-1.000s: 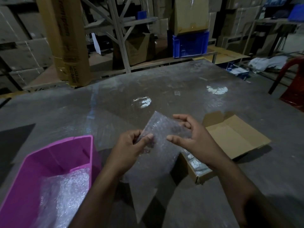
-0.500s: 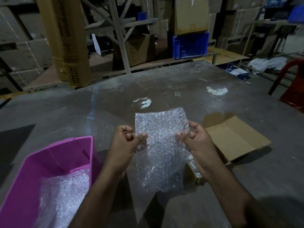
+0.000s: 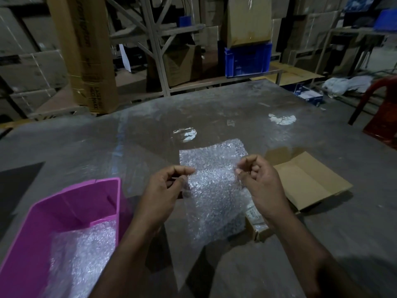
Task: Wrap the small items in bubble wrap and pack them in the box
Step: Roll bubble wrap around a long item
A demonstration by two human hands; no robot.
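Note:
A clear bubble wrap sheet hangs spread out in front of me, above the grey table. My left hand pinches its left edge between thumb and fingers. My right hand pinches its right edge. An open cardboard box lies on the table to the right, its near end partly hidden behind my right wrist, with wrapped items showing inside. No loose small item is visible in my hands.
A pink plastic bin holding more bubble wrap stands at the lower left. A red chair is at the far right edge. Shelving, cardboard cartons and a blue crate stand beyond the table's far edge.
The sheet went from crumpled and angled between my hands to stretched flat and upright. Both hands shifted slightly apart and now pinch its side edges.

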